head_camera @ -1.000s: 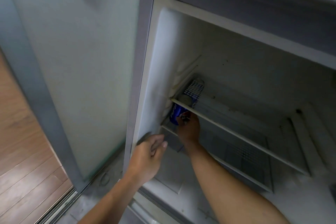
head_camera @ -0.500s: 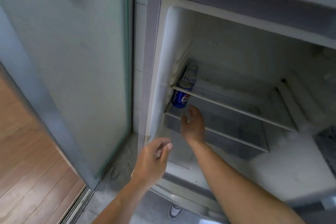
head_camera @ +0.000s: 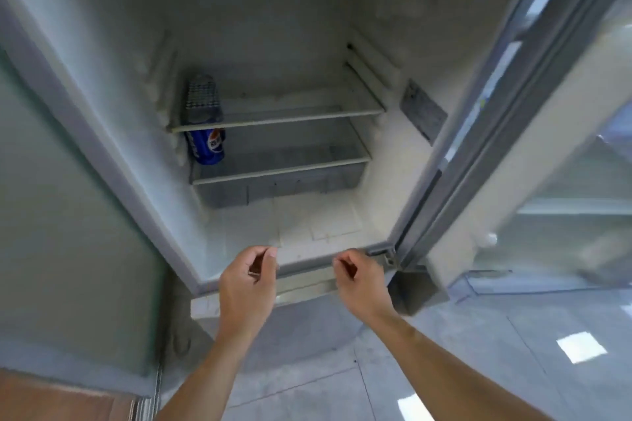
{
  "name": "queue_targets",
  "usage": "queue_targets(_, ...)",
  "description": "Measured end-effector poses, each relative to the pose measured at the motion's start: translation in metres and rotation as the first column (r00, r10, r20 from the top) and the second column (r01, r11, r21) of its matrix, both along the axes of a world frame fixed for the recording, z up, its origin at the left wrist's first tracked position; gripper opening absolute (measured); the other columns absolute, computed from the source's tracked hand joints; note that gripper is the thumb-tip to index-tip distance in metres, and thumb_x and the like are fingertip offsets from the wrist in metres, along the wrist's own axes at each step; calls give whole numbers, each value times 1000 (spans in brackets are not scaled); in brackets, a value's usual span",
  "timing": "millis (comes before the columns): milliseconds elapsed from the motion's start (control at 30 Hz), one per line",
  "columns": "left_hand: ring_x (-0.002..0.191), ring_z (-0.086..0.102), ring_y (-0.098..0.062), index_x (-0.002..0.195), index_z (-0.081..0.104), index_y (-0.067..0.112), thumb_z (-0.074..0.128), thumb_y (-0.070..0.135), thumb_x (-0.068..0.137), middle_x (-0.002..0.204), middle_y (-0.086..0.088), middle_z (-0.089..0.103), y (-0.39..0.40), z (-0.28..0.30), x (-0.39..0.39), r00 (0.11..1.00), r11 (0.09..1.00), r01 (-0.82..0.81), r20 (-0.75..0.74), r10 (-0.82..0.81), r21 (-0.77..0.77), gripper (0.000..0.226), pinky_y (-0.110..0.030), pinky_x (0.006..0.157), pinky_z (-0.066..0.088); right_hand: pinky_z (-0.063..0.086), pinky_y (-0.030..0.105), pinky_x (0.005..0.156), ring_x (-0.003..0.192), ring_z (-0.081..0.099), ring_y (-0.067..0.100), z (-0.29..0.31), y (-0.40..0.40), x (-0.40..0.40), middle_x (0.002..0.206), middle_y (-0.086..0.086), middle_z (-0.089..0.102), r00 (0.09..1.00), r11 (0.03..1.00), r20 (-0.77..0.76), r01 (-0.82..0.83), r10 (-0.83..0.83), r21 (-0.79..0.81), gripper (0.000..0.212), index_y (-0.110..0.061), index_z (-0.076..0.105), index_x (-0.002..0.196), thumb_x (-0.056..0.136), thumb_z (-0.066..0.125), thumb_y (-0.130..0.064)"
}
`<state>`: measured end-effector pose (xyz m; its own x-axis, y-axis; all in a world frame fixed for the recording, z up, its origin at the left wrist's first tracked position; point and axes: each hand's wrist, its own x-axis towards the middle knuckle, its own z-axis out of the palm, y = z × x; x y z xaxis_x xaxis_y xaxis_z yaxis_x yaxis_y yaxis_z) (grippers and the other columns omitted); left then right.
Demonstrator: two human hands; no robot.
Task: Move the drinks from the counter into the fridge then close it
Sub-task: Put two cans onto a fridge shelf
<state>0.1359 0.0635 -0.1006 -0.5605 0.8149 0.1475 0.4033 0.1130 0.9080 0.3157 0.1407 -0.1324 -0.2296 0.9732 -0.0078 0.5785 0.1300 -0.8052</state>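
Note:
The fridge (head_camera: 393,181) stands open, its door (head_camera: 533,133) swung out to the right. A blue drink can (head_camera: 207,146) stands upright at the left end of the lower glass shelf (head_camera: 290,169), against the left wall. On the upper glass shelf (head_camera: 290,116), right above it, stands a can with a blue-and-white check pattern (head_camera: 202,100). My left hand (head_camera: 248,278) and my right hand (head_camera: 362,280) hang in front of the fridge's bottom edge with fingers loosely curled, holding nothing, well below and apart from both cans.
A frosted glass panel (head_camera: 68,181) borders the fridge on the left. Grey tiled floor (head_camera: 478,352) lies below and to the right, wooden flooring (head_camera: 51,400) at the lower left. A clear drawer (head_camera: 273,191) sits under the lower shelf.
My right hand has let go of the blue can and drawn back out of the fridge. My left hand has come off the frame. The view has pulled back, showing the open door.

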Motion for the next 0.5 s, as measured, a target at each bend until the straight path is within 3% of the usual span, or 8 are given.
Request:
queue_targets(133, 71, 59, -7, 78, 66, 18, 61, 21, 95, 70, 7, 64, 5, 2, 49, 984, 988, 155, -85, -155, 0, 18, -26, 62, 46, 43, 26, 62, 61, 53, 7, -16, -24, 77, 66, -9, 59, 975, 973, 20, 221, -220, -70, 22, -28, 57, 75, 97, 57, -23)
queue_targets(200, 66, 57, -9, 74, 64, 16, 61, 25, 96, 65, 5, 62, 0, -4, 82, 969, 976, 217, -118, -219, -33, 24, -28, 57, 43, 41, 28, 61, 63, 54, 13, -24, -42, 119, 68, -3, 60, 949, 942, 27, 316, -315, -114, 23, -17, 60, 76, 97, 57, -25)
queue_targets(267, 57, 54, -12, 65, 58, 15, 61, 28, 96, 55, 3, 55, -7, -13, 121, 952, 961, 268, -135, -275, -65, 34, -29, 52, 39, 35, 26, 52, 55, 49, 11, -34, -68, 165, 58, -5, 53, 916, 907, 80, 401, -393, -131, 37, -16, 53, 66, 97, 57, -34)
queue_targets(333, 48, 43, -13, 57, 45, 11, 60, 33, 96, 48, 1, 41, -14, -22, 167, 927, 933, 348, -115, -356, -89, 47, -28, 50, 33, 29, 20, 45, 44, 40, 7, -40, -97, 213, 45, -6, 41, 866, 853, 105, 500, -489, -152, 49, -19, 41, 55, 96, 57, -42)
queue_targets(400, 45, 29, -12, 55, 29, 14, 58, 40, 93, 47, 2, 27, -23, -28, 218, 881, 887, 451, -113, -460, -98, 55, -30, 48, 28, 26, 24, 44, 39, 32, 8, -45, -128, 262, 40, -5, 33, 800, 778, 77, 598, -595, -194, 56, -18, 35, 52, 95, 58, -44)
queue_targets(500, 44, 26, -12, 55, 22, 17, 61, 36, 94, 46, 3, 23, -41, -37, 295, 814, 819, 557, -109, -571, -136, 59, -32, 45, 24, 24, 28, 47, 41, 26, 6, -47, -175, 330, 40, -6, 28, 691, 664, 46, 709, -721, -237, 58, -18, 31, 50, 94, 59, -42)
